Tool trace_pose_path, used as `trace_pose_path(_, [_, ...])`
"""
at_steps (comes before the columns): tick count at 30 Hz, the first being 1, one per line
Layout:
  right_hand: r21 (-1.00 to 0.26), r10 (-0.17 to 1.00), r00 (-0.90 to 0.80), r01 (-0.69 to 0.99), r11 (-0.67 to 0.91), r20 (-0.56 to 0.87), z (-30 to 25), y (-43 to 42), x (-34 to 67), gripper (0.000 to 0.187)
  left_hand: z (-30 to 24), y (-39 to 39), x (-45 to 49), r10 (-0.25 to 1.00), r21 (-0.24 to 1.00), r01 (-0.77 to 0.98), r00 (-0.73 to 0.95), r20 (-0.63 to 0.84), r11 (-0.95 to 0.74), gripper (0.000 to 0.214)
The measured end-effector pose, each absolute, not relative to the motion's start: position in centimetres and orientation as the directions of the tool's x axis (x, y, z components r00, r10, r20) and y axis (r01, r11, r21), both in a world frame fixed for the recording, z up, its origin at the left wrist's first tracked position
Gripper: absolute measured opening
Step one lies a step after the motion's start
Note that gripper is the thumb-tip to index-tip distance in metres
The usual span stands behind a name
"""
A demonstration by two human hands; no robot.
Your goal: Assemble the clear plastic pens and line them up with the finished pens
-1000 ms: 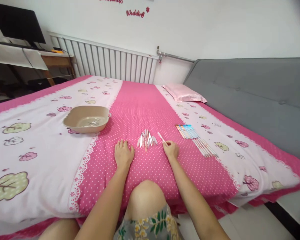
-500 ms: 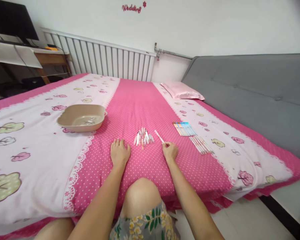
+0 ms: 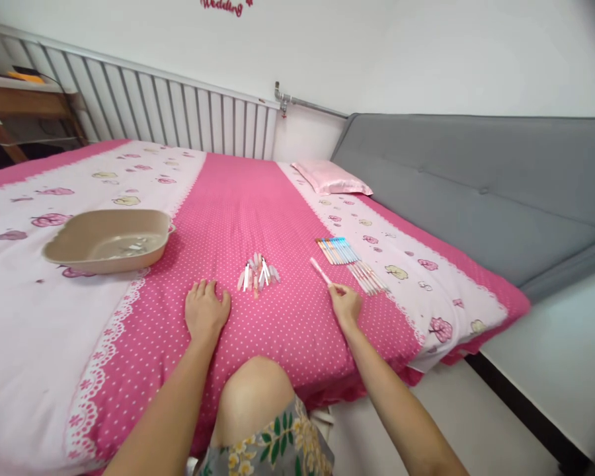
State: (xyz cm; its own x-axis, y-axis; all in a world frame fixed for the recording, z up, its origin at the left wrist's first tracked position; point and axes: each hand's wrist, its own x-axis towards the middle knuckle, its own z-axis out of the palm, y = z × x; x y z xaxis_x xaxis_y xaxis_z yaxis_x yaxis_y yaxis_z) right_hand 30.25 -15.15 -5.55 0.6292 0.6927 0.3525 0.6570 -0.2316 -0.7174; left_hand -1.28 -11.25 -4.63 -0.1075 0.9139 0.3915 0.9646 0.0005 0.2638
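Observation:
My left hand [image 3: 207,309] lies flat on the pink bedsheet with its fingers spread, holding nothing. In my right hand [image 3: 346,304], thumb and fingers pinch one end of a slim pale pink pen [image 3: 320,271]. It points up and left, just above or on the sheet; I cannot tell which. Between the hands lies a heap of small white, pink and dark pieces [image 3: 258,272], too small to name surely. Beyond my right hand are two neat rows of pens: orange-to-blue pens [image 3: 334,250] and, nearer, pale pink and white pens [image 3: 367,277].
A beige plastic basin [image 3: 106,241] on the left holds some small light pieces. A pink pillow [image 3: 331,177] rests at the far side by the grey padded headboard [image 3: 456,178]. White radiator bars [image 3: 143,99] line the wall. A wooden desk [image 3: 27,106] stands far left.
The view has turned to the right. My right hand has moved right with the pen, away from the heap and closer to the pen rows. My left hand stays flat on the sheet.

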Motion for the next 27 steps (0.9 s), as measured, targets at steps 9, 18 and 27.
trace_pose_path(9, [-0.596,0.603,0.651,0.731,-0.333,0.462,-5.8,-18.2,37.3,0.035,-4.6,-11.2,-1.2,0.912,0.241,0.970,-0.103,0.396,0.004,0.055])
trace_pose_path(18, [-0.535,0.599,0.643,0.753,-0.382,0.477,-6.1,-17.8,37.8,0.030,-4.5,-11.1,-1.2,0.917,0.235,0.972,-0.103,0.384,0.010,0.055])
trace_pose_path(27, [-0.500,0.610,0.637,0.762,-0.411,0.470,-6.1,-17.6,37.6,0.033,-4.4,-11.2,-1.2,0.921,0.229,0.973,-0.102,0.375,0.014,0.056])
